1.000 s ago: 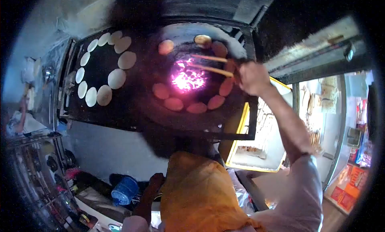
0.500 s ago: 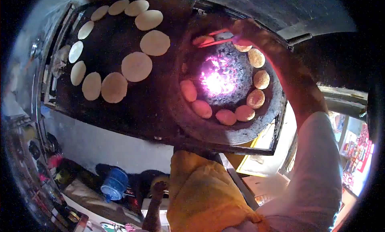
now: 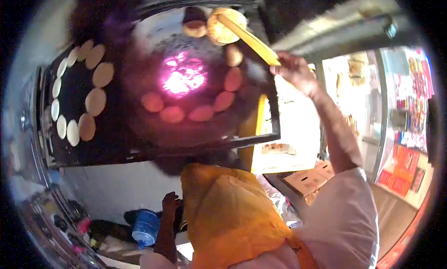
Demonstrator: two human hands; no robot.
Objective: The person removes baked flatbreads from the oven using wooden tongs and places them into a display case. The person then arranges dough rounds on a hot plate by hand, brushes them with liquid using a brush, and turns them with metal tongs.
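Observation:
My right hand (image 3: 295, 71) is closed around the handle end of long tongs (image 3: 253, 43), lit yellow. The far tip of the tongs lies over a round golden flatbread (image 3: 227, 32) at the upper right rim of the fire pit; the lower jaw is hidden. Beside it sits a browned flatbread (image 3: 194, 29). Several puffed flatbreads (image 3: 201, 113) line the pit's edge around glowing coals (image 3: 185, 76). Low at my side hangs my left hand (image 3: 171, 202), dark and small in view, its fingers loosely apart with nothing seen in them.
Pale flat dough rounds (image 3: 96, 102) form a ring on the dark griddle (image 3: 121, 134) at left. Right of the stove stands a brightly lit, yellow-framed case (image 3: 284, 159). Cardboard boxes (image 3: 307, 178) lie below it. A blue water jug (image 3: 145, 228) is at the lower left.
My right hand and the tongs have swung from the pit's far side out to the right, now at a golden flatbread. My view has turned rightward.

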